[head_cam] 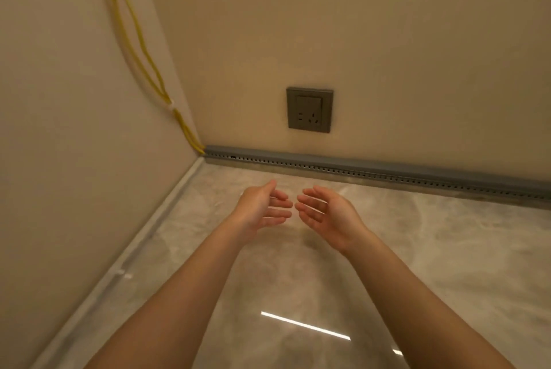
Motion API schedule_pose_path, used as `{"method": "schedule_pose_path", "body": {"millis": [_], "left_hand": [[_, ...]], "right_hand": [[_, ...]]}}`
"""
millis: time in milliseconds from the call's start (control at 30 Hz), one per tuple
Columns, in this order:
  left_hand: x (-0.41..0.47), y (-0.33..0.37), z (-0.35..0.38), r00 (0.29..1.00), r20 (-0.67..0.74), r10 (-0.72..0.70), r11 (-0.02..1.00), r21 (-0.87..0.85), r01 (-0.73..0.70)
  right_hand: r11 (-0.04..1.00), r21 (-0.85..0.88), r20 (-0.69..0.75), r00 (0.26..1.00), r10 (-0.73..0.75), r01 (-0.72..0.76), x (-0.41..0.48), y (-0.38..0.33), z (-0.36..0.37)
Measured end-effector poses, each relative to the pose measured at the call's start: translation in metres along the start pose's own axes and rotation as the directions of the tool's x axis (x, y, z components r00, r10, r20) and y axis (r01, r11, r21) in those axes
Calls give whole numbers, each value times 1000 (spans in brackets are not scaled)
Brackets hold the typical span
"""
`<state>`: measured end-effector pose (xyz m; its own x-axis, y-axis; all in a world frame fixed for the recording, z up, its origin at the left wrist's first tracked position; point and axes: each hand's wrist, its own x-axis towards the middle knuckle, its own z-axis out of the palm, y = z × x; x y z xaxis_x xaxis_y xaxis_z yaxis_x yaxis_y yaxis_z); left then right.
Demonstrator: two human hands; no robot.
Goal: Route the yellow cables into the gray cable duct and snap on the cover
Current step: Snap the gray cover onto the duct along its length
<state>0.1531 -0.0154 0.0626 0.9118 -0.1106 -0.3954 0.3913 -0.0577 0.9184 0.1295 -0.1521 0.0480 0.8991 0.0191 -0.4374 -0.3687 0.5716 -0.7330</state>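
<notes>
Here, the glossy marble-veined floor spreads before the gray cable duct, a long plastic channel, smooth-topped with a row of small slots, at the foot of the beige wall. Before the duct the left hand and right hand hover palms facing, fingers loosely spread, holding nothing. Thin yellow cables, pinned by white clips, run down into the duct's left end; a square dark-gray socket sits above it.

Two yellow cables, two white clips, one gray duct, one socket, two hands.
</notes>
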Motion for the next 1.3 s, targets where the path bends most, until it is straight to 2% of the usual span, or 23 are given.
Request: {"method": "schedule_pose_path", "body": {"millis": [100,167,267,367,433,533,600,667,800,900,1000,1133,1200,1300], "left_hand": [[15,0,-48,998,-56,23,990,140,-15],[29,-2,-68,990,-104,96,955,291,-62],[48,-3,-94,955,-156,251,816,565,-122],[66,-3,-112,933,-104,343,684,708,-173],[80,-4,-122,921,-39,388,587,780,-214],[101,-6,-136,914,31,403,403,891,-208],[112,-4,-142,914,54,403,311,931,-192],[124,-2,-145,905,72,419,296,932,-211],[144,-2,-146,867,61,494,369,888,-273],[151,0,-152,845,63,531,294,922,-253],[152,10,-164,783,136,608,91,967,-238],[149,44,-177,680,346,647,-352,926,-136],[142,67,-176,725,397,563,-530,846,-51],[144,87,-177,803,404,438,-685,728,7]], "right_hand": [[994,-108,-37,999,-32,28,10,23,35],[975,-211,-46,996,-75,63,16,30,48],[921,-369,-80,983,-164,124,28,34,66],[819,-544,-77,961,-266,183,41,37,81],[684,-696,-56,933,-356,219,51,38,85],[357,-905,33,876,-481,230,75,39,86],[134,-969,110,844,-525,210,91,39,84],[-53,-977,200,816,-542,205,105,40,81],[-343,-920,351,782,-515,187,126,40,75],[-487,-847,471,726,-501,213,143,40,80],[-577,-780,571,653,-498,242,166,38,92],[-663,-710,658,556,-507,236,191,38,111],[-712,-669,702,494,-513,212,200,42,113],[-732,-652,734,404,-546,195,208,43,108]]}}
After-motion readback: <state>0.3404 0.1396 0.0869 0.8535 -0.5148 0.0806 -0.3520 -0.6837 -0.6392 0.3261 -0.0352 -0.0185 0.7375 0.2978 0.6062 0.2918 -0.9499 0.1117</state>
